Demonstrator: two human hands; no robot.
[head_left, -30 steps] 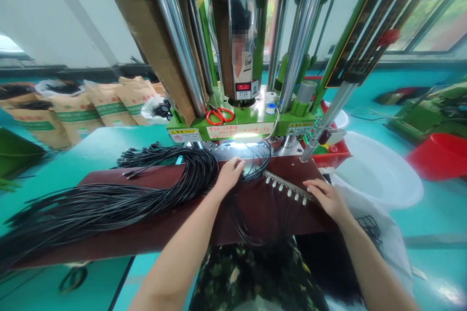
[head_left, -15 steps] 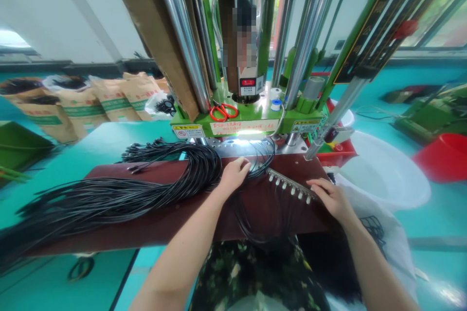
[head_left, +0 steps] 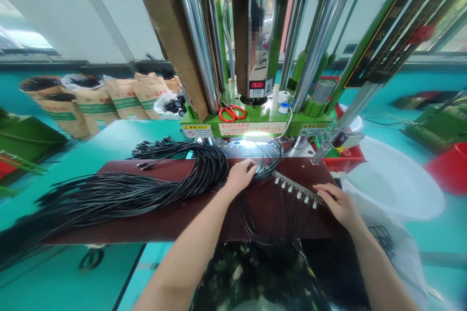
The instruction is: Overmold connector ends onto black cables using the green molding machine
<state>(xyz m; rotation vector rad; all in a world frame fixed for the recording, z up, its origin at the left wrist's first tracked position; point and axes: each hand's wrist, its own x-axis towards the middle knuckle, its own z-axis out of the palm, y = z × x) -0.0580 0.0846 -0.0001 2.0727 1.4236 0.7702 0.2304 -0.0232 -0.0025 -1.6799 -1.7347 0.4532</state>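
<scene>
My left hand (head_left: 241, 175) is closed beside a loop of thin black cables (head_left: 272, 167) at the front of the green press (head_left: 237, 129); what its fingers pinch is too small to make out. My right hand (head_left: 337, 201) grips the right end of a metal bar (head_left: 297, 188) between thumb and fingers. Along the bar sits a row of several small pale connectors, with dark cables hanging from it. The bar slants down to the right over the dark red board (head_left: 197, 223). A thick bundle of black cables (head_left: 120, 197) lies left of my left hand.
Red-handled scissors (head_left: 232, 113) and a blue-and-white tape roll (head_left: 284, 108) rest on the press. Bright light shines beneath it. A large white basin (head_left: 401, 180) and a red bucket (head_left: 450, 167) stand at right. Paper sacks (head_left: 95, 107) line the back left.
The whole view has shifted, so the press, board and hands appear slightly further right. Both hands keep nearly the same pose by the cables and the bar.
</scene>
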